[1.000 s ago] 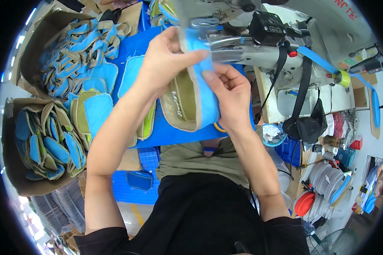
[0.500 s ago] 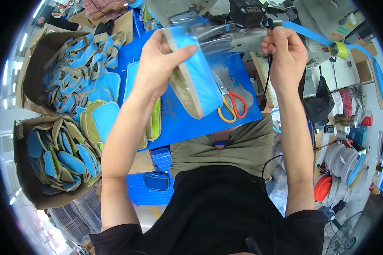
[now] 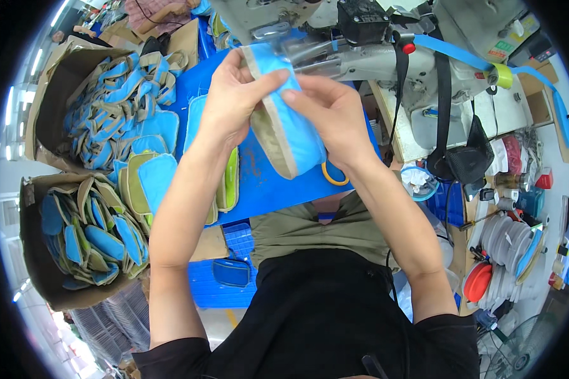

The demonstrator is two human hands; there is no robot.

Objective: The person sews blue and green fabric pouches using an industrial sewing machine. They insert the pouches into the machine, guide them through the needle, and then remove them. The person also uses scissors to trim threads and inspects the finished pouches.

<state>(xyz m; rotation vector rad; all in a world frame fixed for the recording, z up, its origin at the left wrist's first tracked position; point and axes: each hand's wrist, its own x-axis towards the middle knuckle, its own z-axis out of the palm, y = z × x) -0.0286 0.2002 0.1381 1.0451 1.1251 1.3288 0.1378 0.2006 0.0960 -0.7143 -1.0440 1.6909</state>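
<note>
Over the blue worktop [image 3: 250,186], my left hand [image 3: 231,101] grips a long rounded fabric piece [image 3: 300,142], bright blue with beige edging and an olive side. Its thumb lies across the blue face near the top. My right hand [image 3: 338,120] pinches the same piece at its upper right edge, thumb beside the left thumb. The fingertips behind the fabric are hidden. Beneath the right wrist shows an orange-yellow scissors handle [image 3: 334,179]; the rest is covered. The sewing machine [image 3: 373,66] stands just beyond both hands.
At left, a cardboard box [image 3: 49,104] holds blue-and-beige strips; a nearer box [image 3: 35,259] holds blue and green pieces. Flat blue and green pieces [image 3: 156,180] lie beside them. A blue tape [image 3: 452,47] runs into the machine from the right. White reels [image 3: 506,237] stand far right.
My right hand has come down and left from beside the machine and taken hold of the fabric piece. The left hand keeps its grip almost in place. The scissors are now mostly covered.
</note>
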